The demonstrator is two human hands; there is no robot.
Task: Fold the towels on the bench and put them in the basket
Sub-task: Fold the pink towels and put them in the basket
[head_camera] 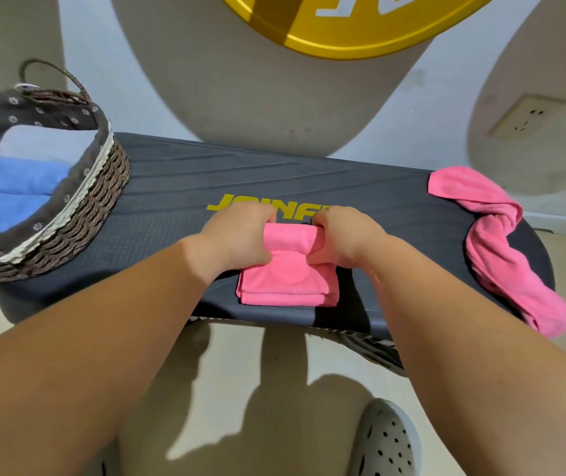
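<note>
A pink towel [288, 276], folded into a small thick rectangle, lies on the middle of the dark bench [171, 187] near its front edge. My left hand [240, 235] grips the towel's far left part, and my right hand [343, 238] grips its far right part; between them the far edge is rolled over toward me. A second pink towel [501, 249] lies crumpled along the bench's right end. The woven basket [96, 207] with a dark lining stands on the bench's left end and holds folded blue towels [13, 180] and a pale one [44, 142].
The bench stands against a wall with a socket [525, 118] at the right. A yellow disc [343, 25] hangs above. My shoe [384, 441] is on the floor below the bench's front edge.
</note>
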